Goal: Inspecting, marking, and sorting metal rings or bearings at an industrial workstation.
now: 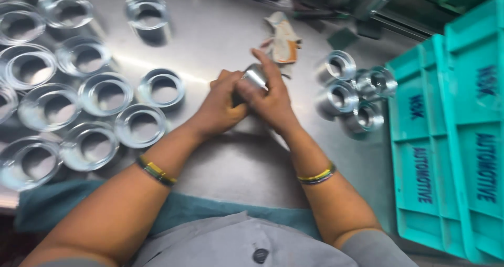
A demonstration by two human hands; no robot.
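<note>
1. The left hand (223, 104) and right hand (270, 96) together clasp a small shiny metal cylinder (255, 75) above the brushed steel table (231, 162).
2. Wide polished metal rings (100, 96) lie left; smaller machined sleeves (349, 94) lie right.
3. Ribbed teal plastic crates (451, 141) stand at the far right.

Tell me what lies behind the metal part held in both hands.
Just behind the metal part, a crumpled rag lies on the steel table. The right hand covers its near edge, and the left hand hides the part's underside.
</note>
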